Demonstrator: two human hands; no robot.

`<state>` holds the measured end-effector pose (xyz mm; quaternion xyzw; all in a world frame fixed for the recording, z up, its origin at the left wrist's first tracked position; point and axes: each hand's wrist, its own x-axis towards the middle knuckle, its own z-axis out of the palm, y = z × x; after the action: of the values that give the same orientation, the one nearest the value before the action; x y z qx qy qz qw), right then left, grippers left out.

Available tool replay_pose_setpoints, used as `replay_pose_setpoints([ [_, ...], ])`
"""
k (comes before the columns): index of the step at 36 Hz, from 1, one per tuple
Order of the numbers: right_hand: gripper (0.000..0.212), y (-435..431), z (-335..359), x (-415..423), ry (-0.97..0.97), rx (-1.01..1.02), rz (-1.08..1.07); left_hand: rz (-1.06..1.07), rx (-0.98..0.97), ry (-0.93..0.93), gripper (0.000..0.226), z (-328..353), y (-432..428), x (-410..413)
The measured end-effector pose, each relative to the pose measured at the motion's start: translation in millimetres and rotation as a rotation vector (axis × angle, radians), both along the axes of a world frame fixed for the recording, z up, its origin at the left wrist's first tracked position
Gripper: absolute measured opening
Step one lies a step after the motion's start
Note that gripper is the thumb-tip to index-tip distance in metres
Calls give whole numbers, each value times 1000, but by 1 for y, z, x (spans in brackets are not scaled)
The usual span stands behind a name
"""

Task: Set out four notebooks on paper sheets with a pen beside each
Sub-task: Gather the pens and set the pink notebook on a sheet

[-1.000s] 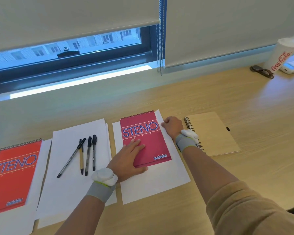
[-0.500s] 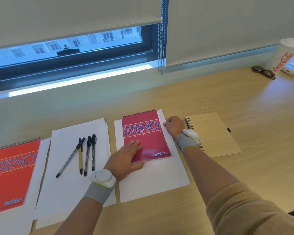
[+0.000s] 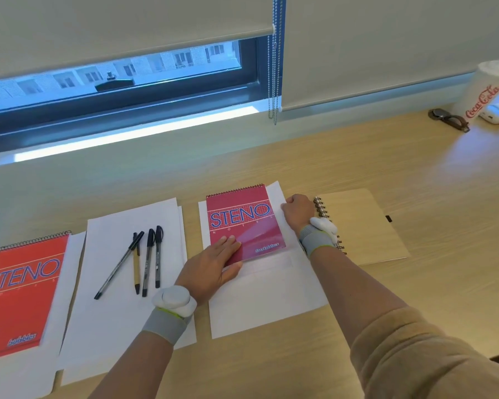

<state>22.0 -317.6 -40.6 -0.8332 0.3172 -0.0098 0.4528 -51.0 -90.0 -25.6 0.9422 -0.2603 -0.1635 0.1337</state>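
Notebook, crimson: "STENO NOTES", "bubbles"; cup: "Coca-Cola".

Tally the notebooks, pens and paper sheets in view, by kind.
Notebooks: 3
Pens: 4
Paper sheets: at least 3, stacking unclear
Total: at least 10

from my feed i see a long pale wooden desk running along a light greenish wall. above it sits a low window in a dark frame, with pale buildings outside. a beige roller blind covers most of the glass, and a second blind hangs lower on the right. a bead chain dangles between them. cool daylight makes a bright strip on the sill.
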Motion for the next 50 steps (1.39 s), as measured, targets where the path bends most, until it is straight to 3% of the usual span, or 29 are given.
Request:
replay_pose_setpoints([
  [6,28,7,1,0,-1,-29,9,3,-19,-41,116,-2,-3,-5],
  [11,17,12,1,1,-15,-66,63,-10,29,-66,110,-5,0,-6],
  [18,29,16,2,-1,-55,-157,87,-54,74,-73,99,-11,5,-5],
  [22,49,23,-6,-7,-137,-487,252,-50,43,-55,101,-13,7,-2],
  [25,39,24,-14,-10,-137,-633,371,-49,32,-52,99,-15,9,1],
  [27,33,24,-18,-12,-156,-688,469,-33,23,-42,103,-16,12,4],
  [34,49,28,-25,-15,-120,-676,590,-13,38,-62,103,-10,21,10],
  [38,46,30,-25,-15,-148,-662,592,164,-88,-153,69,-3,33,17],
  [41,42,31,-22,-17,-217,-671,551,345,-70,-318,39,0,51,26],
  [46,39,20,-12,-17,-229,-654,344,529,-21,-407,34,7,76,33],
  [50,37,-1,-9,-17,-196,-656,145,468,-50,-364,32,1,74,30],
])
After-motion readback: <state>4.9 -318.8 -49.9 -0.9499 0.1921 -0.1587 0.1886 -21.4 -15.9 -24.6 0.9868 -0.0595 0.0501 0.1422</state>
